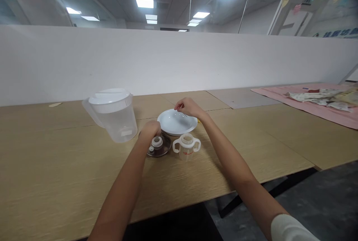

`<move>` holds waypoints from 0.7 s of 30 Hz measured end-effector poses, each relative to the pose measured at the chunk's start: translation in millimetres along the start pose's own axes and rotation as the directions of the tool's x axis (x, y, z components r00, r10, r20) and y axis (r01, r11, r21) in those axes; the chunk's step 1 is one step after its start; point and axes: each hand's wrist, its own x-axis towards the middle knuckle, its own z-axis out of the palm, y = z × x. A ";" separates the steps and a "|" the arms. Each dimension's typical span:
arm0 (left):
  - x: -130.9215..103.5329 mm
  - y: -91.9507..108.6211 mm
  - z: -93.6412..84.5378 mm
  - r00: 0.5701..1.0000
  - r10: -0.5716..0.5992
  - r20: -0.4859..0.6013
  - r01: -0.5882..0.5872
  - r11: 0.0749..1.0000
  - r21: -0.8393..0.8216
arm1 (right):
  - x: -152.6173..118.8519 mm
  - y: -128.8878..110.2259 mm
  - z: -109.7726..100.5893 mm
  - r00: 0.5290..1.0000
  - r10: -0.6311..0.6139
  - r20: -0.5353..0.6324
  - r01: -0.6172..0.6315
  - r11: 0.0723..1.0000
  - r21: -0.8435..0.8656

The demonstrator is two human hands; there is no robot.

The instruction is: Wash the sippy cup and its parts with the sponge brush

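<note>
At the near centre stands an upright, clear two-handled bottle [186,155] with a white collar, white handles and red lettering. Its top is open; a sleeve or forearm catching a handle could, in my judgement, tip it.

Just left of it lies a round, dark, shiny plate [168,148] bearing a white, ring-shaped part [157,142] with a small knob. The left hand [151,128] is at the plate's far left side, fingers curled and largely hidden; whether it grips anything cannot be told. Pressure on the plate's edge could tilt it and send the loose-looking part sliding.

Beyond sits a shallow, white, glossy oval bowl [176,123]. The right hand [190,107] is over its far right rim, fingertips drawn together; whether they pinch something small cannot be confirmed. A knock by the wrist could shift the bowl.

To the left stands a tall, translucent plastic pitcher [120,123] with a white lid, clear of both hands.

The surface is a light wood-grain table [69,181] with visible panel seams, above a dark grey floor [332,192]. At far right lies a pink cloth [275,92] bearing crumpled fabric [316,96]. Behind run a low white wall [167,58], glass panes and lit ceiling panels [144,3].
</note>
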 end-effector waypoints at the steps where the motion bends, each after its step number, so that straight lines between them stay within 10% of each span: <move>1: -0.7 -0.1 -1.2 0.999 -0.002 0.033 0.002 1.000 -0.002 | -1.7 -3.1 -2.4 1.000 0.000 -0.009 0.000 1.000 0.007; 10: 2.4 -5.6 -1.8 0.991 -0.012 0.135 0.015 1.000 -0.020 | -5.5 -8.7 -8.0 1.000 0.005 -0.027 -0.005 1.000 0.012; 21: 1.5 -11.6 -11.4 0.989 -0.024 -0.148 0.029 0.999 0.032 | -7.3 -3.2 -13.0 0.998 0.020 -0.059 -0.018 0.999 0.030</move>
